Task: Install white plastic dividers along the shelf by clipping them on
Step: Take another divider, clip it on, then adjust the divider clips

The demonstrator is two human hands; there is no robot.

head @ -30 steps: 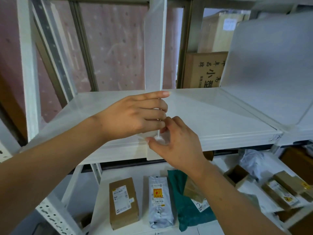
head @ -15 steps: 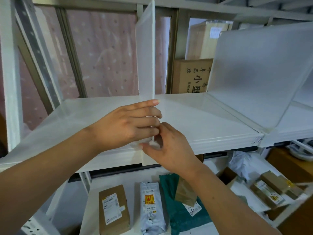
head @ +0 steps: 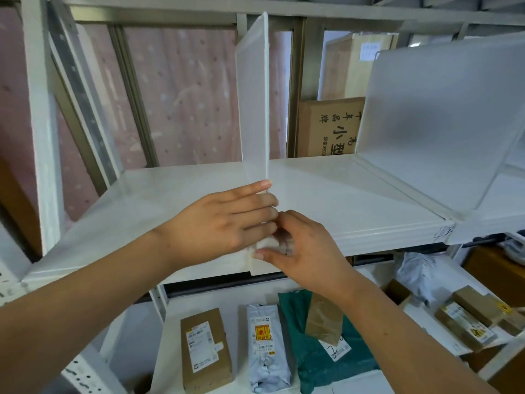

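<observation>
A white translucent plastic divider (head: 252, 103) stands upright on the white shelf (head: 355, 206), edge-on to me, its front clip (head: 262, 267) hanging over the shelf's front lip. My left hand (head: 227, 223) lies flat against the divider's left face near its lower front corner. My right hand (head: 301, 248) pinches the divider's bottom front edge from the right, thumb low at the clip. A second divider (head: 443, 115) stands on the shelf to the right.
Cardboard boxes (head: 329, 126) sit behind the shelf. On the lower shelf lie a brown box (head: 204, 348), a grey mailer (head: 267, 342), a green bag (head: 321, 356) and more parcels (head: 466, 319) at the right. A white upright post (head: 42, 123) stands at the left.
Both hands stay on the divider's lower front edge. The view has shifted upward and left, so more of the divider and the right divider shows.
</observation>
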